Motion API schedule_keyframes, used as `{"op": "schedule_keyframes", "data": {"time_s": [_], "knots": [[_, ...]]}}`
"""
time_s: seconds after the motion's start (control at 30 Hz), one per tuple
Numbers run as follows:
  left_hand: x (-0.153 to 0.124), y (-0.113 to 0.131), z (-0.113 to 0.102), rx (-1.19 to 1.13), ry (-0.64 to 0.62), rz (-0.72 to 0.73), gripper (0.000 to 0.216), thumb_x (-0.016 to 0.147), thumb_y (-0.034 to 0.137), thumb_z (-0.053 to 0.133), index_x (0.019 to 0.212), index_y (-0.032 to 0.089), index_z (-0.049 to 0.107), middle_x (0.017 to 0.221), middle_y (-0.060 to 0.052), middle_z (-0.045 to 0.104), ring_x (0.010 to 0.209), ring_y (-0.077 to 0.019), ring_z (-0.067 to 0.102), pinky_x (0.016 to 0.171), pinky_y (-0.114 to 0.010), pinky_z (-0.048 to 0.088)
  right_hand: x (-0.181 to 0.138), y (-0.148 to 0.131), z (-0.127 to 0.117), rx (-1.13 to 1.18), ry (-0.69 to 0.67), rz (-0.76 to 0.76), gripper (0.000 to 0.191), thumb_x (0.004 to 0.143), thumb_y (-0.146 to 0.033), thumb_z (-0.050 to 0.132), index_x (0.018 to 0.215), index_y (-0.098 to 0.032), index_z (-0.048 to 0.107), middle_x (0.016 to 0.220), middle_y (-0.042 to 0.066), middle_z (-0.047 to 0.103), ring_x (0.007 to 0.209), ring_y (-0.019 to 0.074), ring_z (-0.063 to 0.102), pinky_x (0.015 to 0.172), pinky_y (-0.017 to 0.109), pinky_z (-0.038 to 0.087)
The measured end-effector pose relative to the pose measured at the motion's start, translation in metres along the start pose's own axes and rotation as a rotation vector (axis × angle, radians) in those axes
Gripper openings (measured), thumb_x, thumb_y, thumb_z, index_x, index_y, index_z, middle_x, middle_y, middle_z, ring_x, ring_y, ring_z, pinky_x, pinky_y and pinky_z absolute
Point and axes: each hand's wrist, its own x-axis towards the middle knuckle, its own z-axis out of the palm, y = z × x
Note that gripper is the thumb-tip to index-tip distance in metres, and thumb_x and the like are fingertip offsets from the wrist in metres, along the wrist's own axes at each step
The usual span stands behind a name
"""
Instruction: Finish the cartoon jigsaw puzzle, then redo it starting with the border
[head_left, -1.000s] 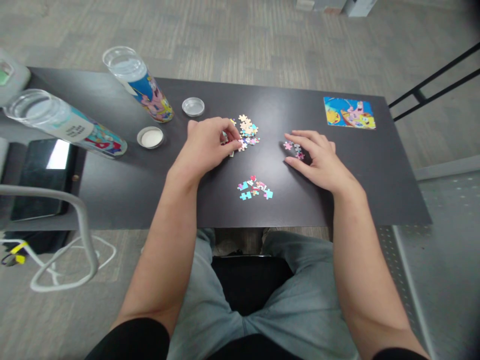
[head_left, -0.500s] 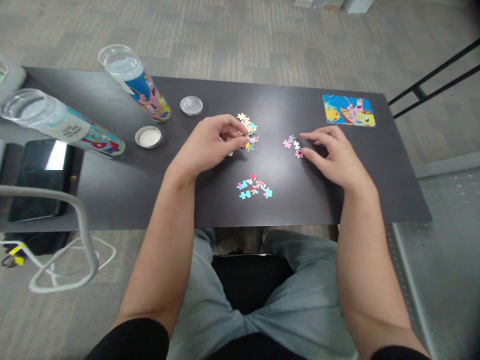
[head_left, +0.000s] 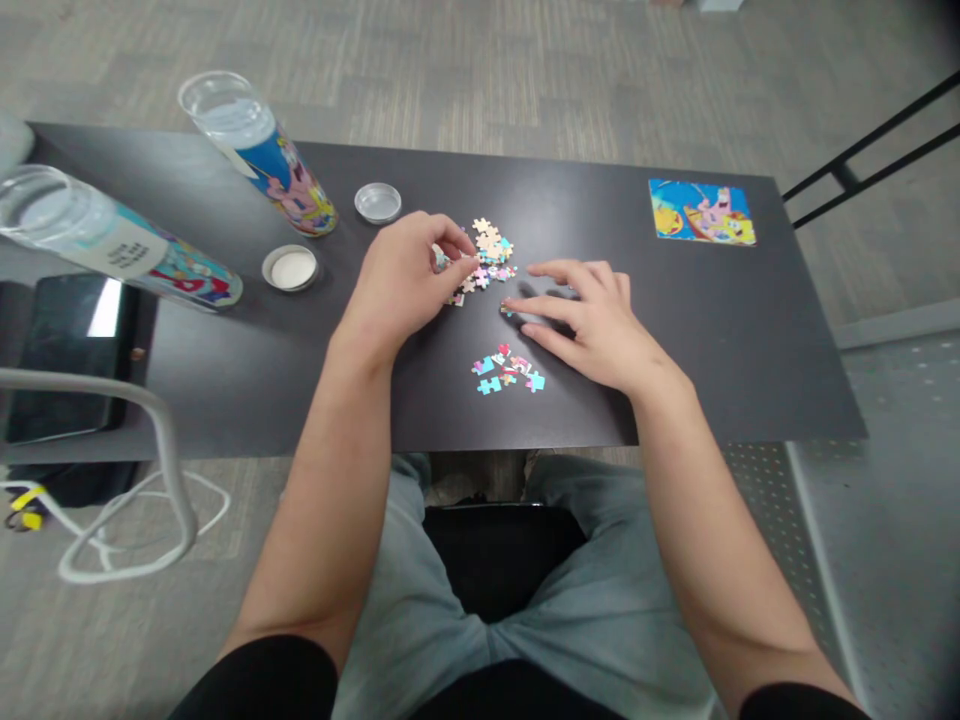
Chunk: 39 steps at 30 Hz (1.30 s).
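On the black table, my left hand rests at the left edge of a pile of loose puzzle pieces. Its thumb and forefinger are pinched on a small puzzle piece. My right hand lies flat on the table with its fingers stretched leftward. The forefinger tip touches one small piece below the pile. A second small cluster of blue and pink pieces lies nearer the table's front edge, just left of my right hand.
A coloured cartoon picture card lies at the back right. Two clear cartoon-printed tubes lean at the left, with two round lids beside them. A dark tablet and a chair armrest are at the far left.
My right hand has slid left across the table toward the pile, and the small group of pieces it was beside no longer shows. My left hand has stayed at the pile.
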Motion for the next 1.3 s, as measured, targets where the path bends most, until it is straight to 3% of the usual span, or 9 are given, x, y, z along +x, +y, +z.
{"op": "schedule_keyframes", "data": {"time_s": [0.13,0.3,0.4,0.63,0.9,1.1,1.3], "knots": [[0.000,-0.004,0.001,0.128,-0.055,-0.011,0.013,0.110,0.034,0.093,0.123,0.030,0.094,0.132,-0.009,0.083,0.110,-0.0304,0.074,0.116,-0.054,0.063,-0.005,0.013,-0.003,-0.061,-0.027,-0.010,0.040,0.130,-0.050,0.070,0.162,-0.049,0.095,0.192,0.004,0.072,0.165,0.0517,0.061,0.133,0.079,0.049],[-0.001,0.002,0.002,0.219,-0.121,-0.025,0.028,0.105,0.030,0.102,0.132,0.028,0.096,0.143,-0.009,0.079,0.127,-0.0337,0.075,0.128,-0.058,0.058,-0.022,0.052,-0.019,-0.133,0.043,0.099,0.043,0.128,-0.057,0.066,0.158,-0.049,0.097,0.185,0.009,0.077,0.160,0.0562,0.063,0.123,0.082,0.053],[-0.002,0.008,0.001,0.229,-0.136,-0.047,0.027,0.105,0.029,0.103,0.132,0.028,0.097,0.144,-0.010,0.078,0.133,-0.0360,0.076,0.133,-0.061,0.056,-0.026,0.061,-0.021,-0.110,0.097,0.115,0.046,0.127,-0.058,0.066,0.163,-0.047,0.094,0.182,0.012,0.078,0.157,0.0546,0.066,0.123,0.082,0.053],[-0.003,0.015,0.001,0.214,-0.164,-0.060,0.021,0.104,0.025,0.101,0.125,0.026,0.096,0.139,-0.010,0.079,0.121,-0.0337,0.076,0.135,-0.065,0.053,-0.017,0.052,-0.012,-0.065,0.093,0.095,0.047,0.125,-0.058,0.070,0.167,-0.049,0.089,0.179,0.013,0.077,0.156,0.0523,0.067,0.128,0.081,0.050],[-0.002,0.014,-0.001,0.204,-0.187,-0.064,0.020,0.105,0.027,0.105,0.122,0.024,0.097,0.143,-0.010,0.079,0.136,-0.0383,0.077,0.140,-0.068,0.045,-0.016,0.049,-0.007,-0.049,0.092,0.092,0.045,0.125,-0.054,0.072,0.167,-0.045,0.088,0.175,0.013,0.078,0.158,0.0503,0.068,0.131,0.078,0.049],[-0.003,0.018,0.008,0.156,-0.260,0.020,0.018,0.100,0.027,0.110,0.110,0.026,0.096,0.137,-0.008,0.081,0.145,-0.0399,0.071,0.138,-0.067,0.039,-0.011,0.037,-0.005,-0.035,0.075,0.062,0.044,0.126,-0.052,0.073,0.167,-0.045,0.089,0.173,0.013,0.079,0.155,0.0494,0.069,0.132,0.077,0.049],[-0.005,0.018,0.017,0.120,-0.240,0.088,0.022,0.104,0.030,0.106,0.123,0.028,0.094,0.142,-0.007,0.082,0.143,-0.0377,0.072,0.137,-0.063,0.036,-0.001,0.015,0.002,-0.022,-0.002,-0.009,0.042,0.131,-0.050,0.063,0.160,-0.047,0.094,0.176,0.010,0.078,0.154,0.0467,0.066,0.134,0.075,0.047]]}}
